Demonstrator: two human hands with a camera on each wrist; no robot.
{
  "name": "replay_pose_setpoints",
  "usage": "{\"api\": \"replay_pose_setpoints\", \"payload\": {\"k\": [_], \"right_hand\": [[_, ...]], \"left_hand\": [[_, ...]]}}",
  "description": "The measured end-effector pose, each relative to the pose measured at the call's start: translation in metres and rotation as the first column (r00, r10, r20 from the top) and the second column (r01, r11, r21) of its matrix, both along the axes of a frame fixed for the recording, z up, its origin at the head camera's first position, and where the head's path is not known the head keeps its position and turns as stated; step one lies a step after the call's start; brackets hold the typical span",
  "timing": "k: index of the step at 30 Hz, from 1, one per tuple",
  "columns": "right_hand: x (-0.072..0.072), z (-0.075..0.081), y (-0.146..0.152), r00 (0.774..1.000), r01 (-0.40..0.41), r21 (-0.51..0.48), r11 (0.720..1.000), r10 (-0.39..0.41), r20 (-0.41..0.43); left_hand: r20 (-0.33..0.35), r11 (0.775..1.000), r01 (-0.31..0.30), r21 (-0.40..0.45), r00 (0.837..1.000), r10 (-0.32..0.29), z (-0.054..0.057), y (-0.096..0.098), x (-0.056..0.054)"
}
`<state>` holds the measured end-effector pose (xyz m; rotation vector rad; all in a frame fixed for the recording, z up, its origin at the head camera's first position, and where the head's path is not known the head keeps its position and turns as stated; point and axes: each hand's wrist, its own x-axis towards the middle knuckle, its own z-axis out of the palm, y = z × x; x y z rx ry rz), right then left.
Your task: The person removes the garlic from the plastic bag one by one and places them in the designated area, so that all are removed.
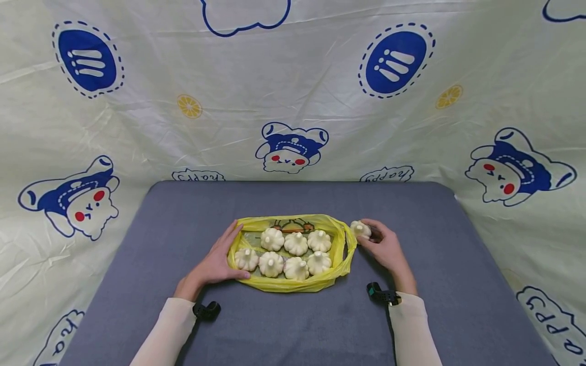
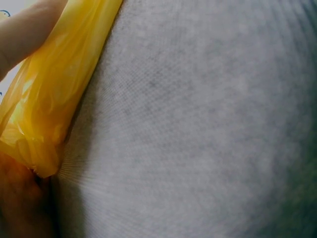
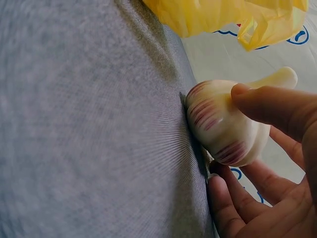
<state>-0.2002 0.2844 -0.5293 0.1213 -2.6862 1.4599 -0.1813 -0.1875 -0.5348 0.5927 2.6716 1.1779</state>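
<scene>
Yellow plastic bag [image 1: 293, 285], mouth open upward, lies between the person's left hand [image 1: 217, 259] and right hand [image 1: 386, 249], with seven garlic bulbs [image 1: 295, 244] inside: four in the row nearer the wrists, three in the row beyond. The left hand holds the bag's end on its own side, thumb along the near edge, fingers at the far corner. Well apart from it, the right hand pinches one more bulb [image 1: 360, 229] between thumb and fingers, outside the bag and just beside its other end. From where I stand, the step looks like shifting bulbs singly; whether this one is coming or going I can't tell. The next move, I'd judge, calls for a sure pinch that keeps clear of the loose plastic rim. The left fingertips are hard to make out; that wrist's view is mostly grey cloth [image 1: 284, 330]. Whether anything stiff lies under the plastic is hidden.
</scene>
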Motion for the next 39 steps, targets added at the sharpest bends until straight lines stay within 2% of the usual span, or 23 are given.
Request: {"api": "replay_pose_setpoints", "payload": {"k": [16,31,39], "right_hand": [[0.003,0.005,0.0,1.0,-0.016,0.008,1.0,0.016,0.004],[0.012,0.046,-0.003,0.989,-0.063,0.067,0.996,0.053,0.139],[0.017,0.071,-0.017,0.986,-0.124,0.069,0.99,0.115,0.119]], "left_hand": [[-0.002,1.0,0.008,0.014,1.0,-0.008,-0.001,0.001,0.0],[-0.001,1.0,-0.004,-0.007,1.0,0.004,0.003,0.004,-0.002],[0.005,1.0,-0.001,-0.005,1.0,0.001,0.002,0.001,0.0]]}}
